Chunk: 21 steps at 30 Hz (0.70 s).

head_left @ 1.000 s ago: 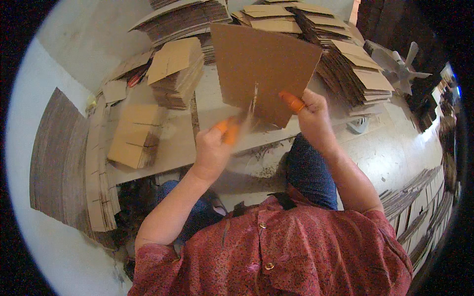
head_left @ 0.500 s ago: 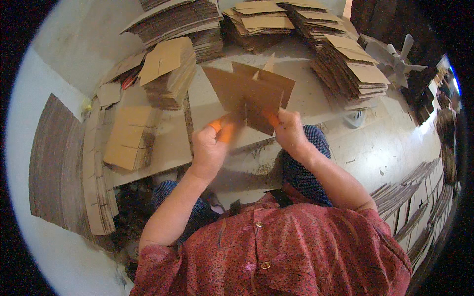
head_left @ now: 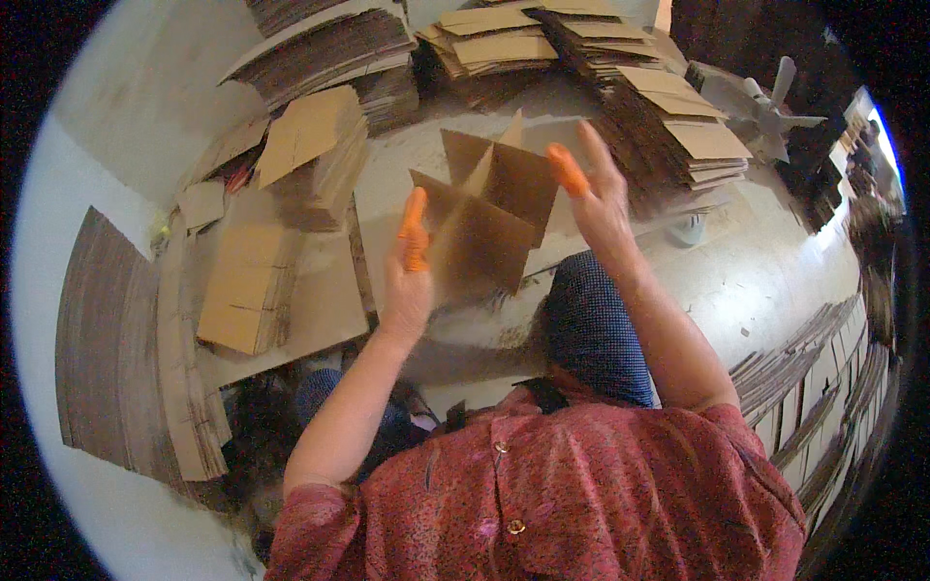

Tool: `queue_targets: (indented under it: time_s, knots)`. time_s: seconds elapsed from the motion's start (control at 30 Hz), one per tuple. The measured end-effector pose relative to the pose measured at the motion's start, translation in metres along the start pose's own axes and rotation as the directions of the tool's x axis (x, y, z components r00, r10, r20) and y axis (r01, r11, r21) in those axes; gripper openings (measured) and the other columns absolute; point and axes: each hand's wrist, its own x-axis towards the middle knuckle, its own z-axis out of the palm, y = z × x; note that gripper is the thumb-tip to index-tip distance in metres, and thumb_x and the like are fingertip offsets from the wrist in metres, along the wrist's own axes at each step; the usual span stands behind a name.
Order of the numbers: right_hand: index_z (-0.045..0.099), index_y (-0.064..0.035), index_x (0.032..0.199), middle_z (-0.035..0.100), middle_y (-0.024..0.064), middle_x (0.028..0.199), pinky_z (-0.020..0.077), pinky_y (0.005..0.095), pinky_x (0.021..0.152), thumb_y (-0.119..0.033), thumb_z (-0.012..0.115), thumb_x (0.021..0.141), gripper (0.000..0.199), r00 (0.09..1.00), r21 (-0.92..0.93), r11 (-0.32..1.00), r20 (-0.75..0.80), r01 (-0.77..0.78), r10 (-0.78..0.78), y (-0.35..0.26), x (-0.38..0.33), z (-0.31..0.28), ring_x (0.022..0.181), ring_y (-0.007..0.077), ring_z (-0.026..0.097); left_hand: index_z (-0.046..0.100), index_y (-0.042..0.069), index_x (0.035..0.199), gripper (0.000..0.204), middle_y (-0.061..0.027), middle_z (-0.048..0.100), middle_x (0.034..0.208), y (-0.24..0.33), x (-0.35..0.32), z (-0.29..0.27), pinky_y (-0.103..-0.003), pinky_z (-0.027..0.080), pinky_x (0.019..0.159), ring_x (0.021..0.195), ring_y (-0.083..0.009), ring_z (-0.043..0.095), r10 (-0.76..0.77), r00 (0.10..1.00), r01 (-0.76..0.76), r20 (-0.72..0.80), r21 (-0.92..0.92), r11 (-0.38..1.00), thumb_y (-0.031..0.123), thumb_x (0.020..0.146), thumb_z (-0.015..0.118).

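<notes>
A brown cardboard divider (head_left: 484, 228), made of slotted panels crossing one another, stands between my hands over the near part of the work surface. My left hand (head_left: 411, 266) is beside its left edge, fingers stretched upward with orange coverings on some of them; whether it touches the cardboard I cannot tell. To the divider's right, my right hand (head_left: 596, 194) is raised with thumb and fingers apart, an orange covering on at least one digit. Nothing is in that hand. The lower part of the front panel is blurred.
Cardboard stacks (head_left: 308, 136) stand at the left and back, more stacks (head_left: 678, 126) at the right. A flat cardboard pile (head_left: 242, 286) lies left of me. A white fan (head_left: 775, 111) stands far right. Upright cardboard pieces (head_left: 823, 387) fill the lower right.
Both hands have let go of the cardboard panels and opened, moving apart and upward. The divider now shows its crossed panels more spread out. The view has shifted slightly.
</notes>
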Motion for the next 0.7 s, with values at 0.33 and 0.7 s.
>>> queue_targets:
  time_s: [0.33, 0.7]
  knots:
    - [0.058, -0.0012, 0.103, 0.062, 0.0039, 0.086, 0.0433, 0.025, 0.066, -0.011, 0.054, 0.081, 0.025, 0.795, -0.034, 0.958, 0.549, -0.286, 0.257, -0.035, -0.003, -0.02, 0.077, 0.0065, 0.049, -0.003, 0.014, 0.141, 0.077, -0.0116, 0.02, 0.143, 0.013, 0.008, 0.071, -0.036, 0.025, 0.104, 0.13, -0.0227, 0.025, 0.082, 0.94, 0.055, 0.332, -0.383, 0.922, 0.019, 0.088, 0.052]
    - [0.047, -0.0017, 0.12, 0.059, 0.0218, 0.102, 0.0469, 0.038, 0.079, 0.004, 0.043, 0.077, 0.044, 0.852, -0.8, 0.482, 0.069, 0.358, -0.518, -0.06, 0.09, -0.12, 0.092, 0.0357, 0.058, 0.029, 0.002, 0.134, 0.06, -0.0164, 0.032, 0.138, -0.027, 0.055, -0.04, -0.037, 0.027, 0.102, 0.127, -0.0285, 0.03, 0.168, 0.984, -0.172, 0.059, 0.548, 0.818, 0.018, 0.084, 0.057]
